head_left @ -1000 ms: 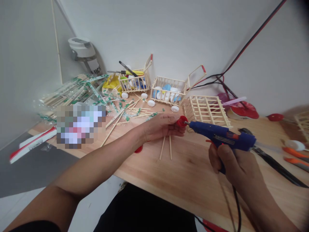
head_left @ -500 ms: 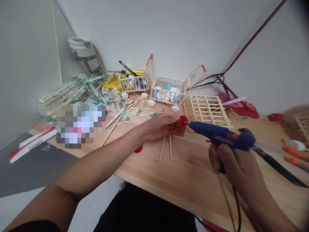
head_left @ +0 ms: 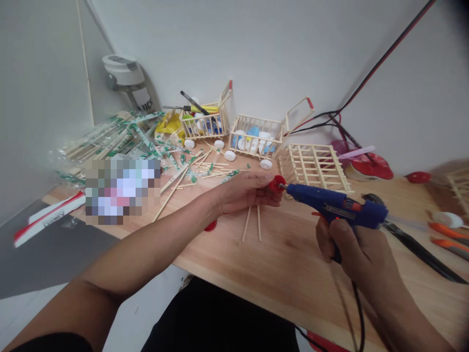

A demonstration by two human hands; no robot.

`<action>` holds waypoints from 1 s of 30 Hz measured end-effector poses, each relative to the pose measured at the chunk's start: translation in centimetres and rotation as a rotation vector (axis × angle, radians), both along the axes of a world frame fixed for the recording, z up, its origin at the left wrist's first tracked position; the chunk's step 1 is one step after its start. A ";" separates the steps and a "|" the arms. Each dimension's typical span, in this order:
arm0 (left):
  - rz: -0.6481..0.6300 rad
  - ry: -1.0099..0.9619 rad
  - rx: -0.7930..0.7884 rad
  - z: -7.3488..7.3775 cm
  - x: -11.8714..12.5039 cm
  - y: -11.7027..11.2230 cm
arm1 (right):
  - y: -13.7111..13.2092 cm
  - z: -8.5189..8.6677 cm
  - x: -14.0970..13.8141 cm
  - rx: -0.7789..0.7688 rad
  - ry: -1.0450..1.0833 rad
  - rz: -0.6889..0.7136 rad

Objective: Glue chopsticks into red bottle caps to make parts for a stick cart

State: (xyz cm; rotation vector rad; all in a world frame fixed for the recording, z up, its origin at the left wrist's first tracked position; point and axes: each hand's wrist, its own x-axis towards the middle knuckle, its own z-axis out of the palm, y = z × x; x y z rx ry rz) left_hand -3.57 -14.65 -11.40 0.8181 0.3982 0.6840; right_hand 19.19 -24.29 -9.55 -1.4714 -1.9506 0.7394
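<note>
My left hand (head_left: 249, 191) pinches a red bottle cap (head_left: 277, 184), its hollow side turned toward the right. My right hand (head_left: 351, 244) is wrapped around the handle of a blue hot glue gun (head_left: 330, 199). The metal nozzle reaches into the mouth of the cap; whether it touches the inside I cannot tell. Below my left hand, two thin wooden sticks (head_left: 258, 225) lie on the table. Another red cap (head_left: 211, 226) is partly hidden under my left forearm.
Two small stick carts (head_left: 256, 136) with white cap wheels stand against the wall. Beside them is a stick frame (head_left: 318, 168). Wrapped chopsticks (head_left: 110, 142) pile up at left, near a lidded bottle (head_left: 128, 83). Orange-handled pliers (head_left: 449, 234) lie far right. The gun's cord (head_left: 361, 313) hangs down.
Almost nothing differs. Both hands, the red cap and the glue gun hold the same positions, with the nozzle still at the cap.
</note>
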 end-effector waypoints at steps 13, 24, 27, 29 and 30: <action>-0.005 -0.011 -0.003 -0.1 -0.1 0.0 | 0.0 -0.1 0.2 -0.019 0.013 -0.025; 0.004 -0.012 -0.015 -0.1 0.0 -0.1 | -0.1 -0.1 0.2 -0.005 -0.003 -0.022; 0.004 -0.013 -0.009 -0.1 -0.1 -0.1 | -0.1 -0.2 0.3 -0.009 0.012 -0.016; 0.004 -0.006 -0.006 -0.1 -0.1 -0.1 | -0.1 -0.2 0.2 -0.010 0.026 -0.014; 0.004 -0.001 -0.006 -0.1 -0.1 -0.1 | -0.1 -0.1 0.1 -0.013 0.037 -0.018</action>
